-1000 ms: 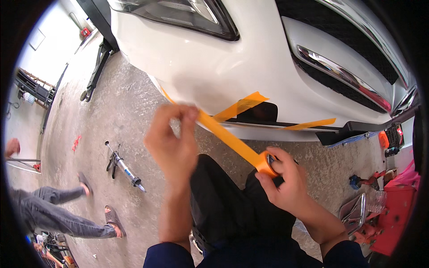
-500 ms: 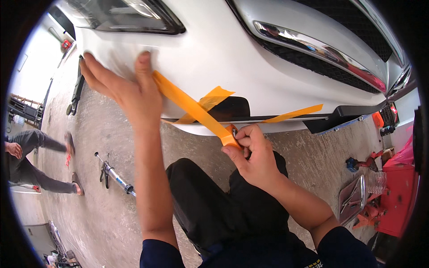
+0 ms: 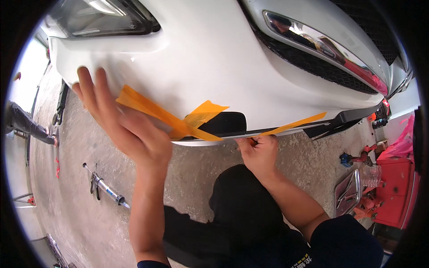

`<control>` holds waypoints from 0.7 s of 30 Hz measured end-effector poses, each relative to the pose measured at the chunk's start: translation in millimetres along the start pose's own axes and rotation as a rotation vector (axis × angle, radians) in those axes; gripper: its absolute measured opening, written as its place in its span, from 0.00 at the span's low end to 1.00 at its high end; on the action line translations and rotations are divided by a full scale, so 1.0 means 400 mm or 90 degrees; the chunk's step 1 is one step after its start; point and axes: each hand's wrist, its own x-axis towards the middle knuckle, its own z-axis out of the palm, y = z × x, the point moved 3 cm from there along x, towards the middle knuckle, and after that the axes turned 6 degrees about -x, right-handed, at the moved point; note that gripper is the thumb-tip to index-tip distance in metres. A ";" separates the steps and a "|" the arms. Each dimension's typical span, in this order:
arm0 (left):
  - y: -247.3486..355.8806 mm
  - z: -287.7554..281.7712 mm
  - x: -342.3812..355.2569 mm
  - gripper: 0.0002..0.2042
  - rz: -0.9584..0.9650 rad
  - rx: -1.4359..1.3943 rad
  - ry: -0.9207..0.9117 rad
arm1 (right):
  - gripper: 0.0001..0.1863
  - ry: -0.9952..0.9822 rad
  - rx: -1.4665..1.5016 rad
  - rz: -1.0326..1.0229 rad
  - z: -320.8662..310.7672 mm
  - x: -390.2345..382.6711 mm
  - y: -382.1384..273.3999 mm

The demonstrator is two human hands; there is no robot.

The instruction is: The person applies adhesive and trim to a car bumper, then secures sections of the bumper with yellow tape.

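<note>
A white car bumper (image 3: pixel 187 67) with a black lower trim strip (image 3: pixel 277 129) fills the space before me. Across its lower left runs a strip of orange masking tape (image 3: pixel 154 109), crossing a shorter orange piece (image 3: pixel 206 111) beside a black panel (image 3: pixel 230 123). My left hand (image 3: pixel 134 125) is open, fingers stretched, over the bumper and partly covering the long strip; motion blurs it a little. At the bumper's bottom edge my right hand (image 3: pixel 260 154) is closed around a tape roll (image 3: pixel 253 142), mostly hidden by the fingers. Another tape piece (image 3: pixel 297 123) follows the trim to its right.
A caulking gun (image 3: pixel 107 188) lies on the concrete floor at left. To the right are a red cabinet (image 3: pixel 395 192), a metal tray (image 3: pixel 347 194) with tools and a cordless power tool (image 3: pixel 357 158). Another person's leg (image 3: pixel 29 125) shows at far left.
The long strip, earlier stretched to the roll, now lies against the bumper. My right hand has moved right to the bumper's bottom edge; my left has lowered over the tape. The view has shifted.
</note>
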 end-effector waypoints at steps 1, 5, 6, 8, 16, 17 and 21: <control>0.006 -0.003 -0.017 0.28 0.000 -0.004 0.003 | 0.10 0.003 0.015 -0.028 0.002 0.002 0.003; 0.013 0.016 -0.051 0.33 0.061 0.095 -0.173 | 0.09 0.085 0.073 -0.063 0.020 -0.006 0.019; 0.013 0.014 -0.049 0.33 0.053 0.104 -0.161 | 0.09 0.082 0.071 -0.062 0.023 -0.008 0.023; 0.021 0.006 -0.041 0.31 0.043 0.107 -0.160 | 0.06 0.095 0.078 -0.077 0.025 -0.011 0.026; -0.015 -0.035 -0.044 0.25 -0.012 0.022 -0.095 | 0.04 -0.016 0.122 -0.037 0.006 -0.032 -0.008; -0.009 -0.038 -0.044 0.24 -0.013 0.027 -0.064 | 0.04 -0.038 0.138 -0.024 0.005 -0.032 -0.007; 0.049 -0.004 -0.100 0.41 0.005 0.076 -0.225 | 0.04 -0.046 0.157 -0.027 -0.003 -0.035 -0.013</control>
